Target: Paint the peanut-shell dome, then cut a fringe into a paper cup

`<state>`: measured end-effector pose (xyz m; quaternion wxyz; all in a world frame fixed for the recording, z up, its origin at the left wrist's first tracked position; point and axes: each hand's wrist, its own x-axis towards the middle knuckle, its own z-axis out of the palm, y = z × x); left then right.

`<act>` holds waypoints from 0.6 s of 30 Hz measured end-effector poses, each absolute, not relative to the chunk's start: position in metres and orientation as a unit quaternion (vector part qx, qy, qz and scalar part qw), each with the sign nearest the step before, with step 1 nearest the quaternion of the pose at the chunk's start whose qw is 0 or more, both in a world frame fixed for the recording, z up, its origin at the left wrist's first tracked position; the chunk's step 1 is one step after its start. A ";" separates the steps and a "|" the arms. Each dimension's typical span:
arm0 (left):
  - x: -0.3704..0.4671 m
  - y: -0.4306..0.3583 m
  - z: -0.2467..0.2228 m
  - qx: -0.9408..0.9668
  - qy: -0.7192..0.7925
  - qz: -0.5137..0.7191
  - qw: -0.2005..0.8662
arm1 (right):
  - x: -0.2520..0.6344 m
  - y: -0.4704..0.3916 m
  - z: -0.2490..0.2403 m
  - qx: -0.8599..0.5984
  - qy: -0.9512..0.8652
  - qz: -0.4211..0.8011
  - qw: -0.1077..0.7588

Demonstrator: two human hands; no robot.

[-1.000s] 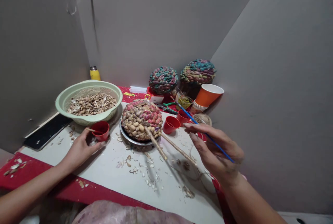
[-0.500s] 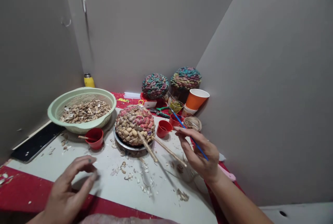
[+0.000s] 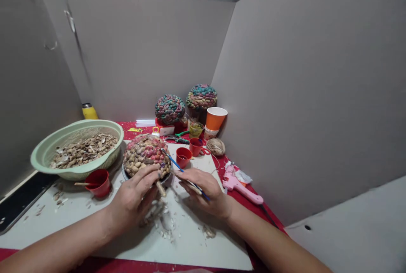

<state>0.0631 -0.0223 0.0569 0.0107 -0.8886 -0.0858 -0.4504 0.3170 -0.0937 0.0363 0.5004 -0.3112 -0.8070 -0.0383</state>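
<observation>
A rounded ball covered in nutshells, partly painted red and pink, sits in a shallow metal bowl. My left hand rests against its lower front with fingers together, the thumb hidden. Beside those fingertips a light wooden stick juts out of the ball. Between the fingers of my right hand is a thin blue paintbrush, its tip at the ball's right side. A second stick lies along that hand; whether it is gripped I cannot tell.
A green basket of shells stands left, by a red cup. Further red cups are behind my right hand. Two painted balls, orange cups, twine and pliers lie at the back; a pink glue gun lies right.
My left hand has moved up and right onto the ball. My right hand has come left, bringing the brush tip to it. The view has shifted, and more of the glue gun shows.
</observation>
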 end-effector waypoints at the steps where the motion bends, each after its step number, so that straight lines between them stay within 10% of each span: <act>1: 0.065 -0.019 0.059 -0.887 -0.081 -0.454 0.023 | 0.317 -0.092 0.036 -0.304 -0.805 -0.041 0.508; 18: 0.088 0.009 0.139 -0.903 -0.089 -0.403 0.121 | 0.291 -0.083 0.048 -0.311 -0.716 -0.098 0.617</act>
